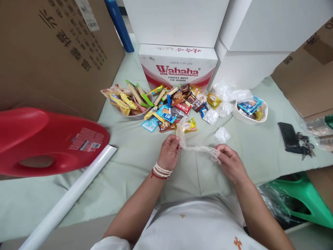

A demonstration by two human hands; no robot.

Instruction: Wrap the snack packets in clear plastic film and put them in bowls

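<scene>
A clear plastic bag [197, 148], thin and crumpled, is stretched between both hands above the table's near side. My left hand [170, 147] pinches one end, and my right hand [229, 159] grips the other. Just beyond my left hand lies a heap of wrapped snacks [183, 106] in brown, red, blue and yellow packets. A small folded clear plastic packet [222, 134] rests on the cloth near my right hand. Left of the heap, a clear bowl [142, 116] holds more snacks; a white bowl [262, 114] with several packets stands on the right.
Behind the heap stands a Wahaha carton [179, 66] among white boxes. A red plastic stool [52, 139] and a white roll [70, 194] lie at left. Crumpled clear plastic bags [229, 95], a black wallet [287, 135] and keys [307, 146] are at right. A green stool [307, 201] stands below.
</scene>
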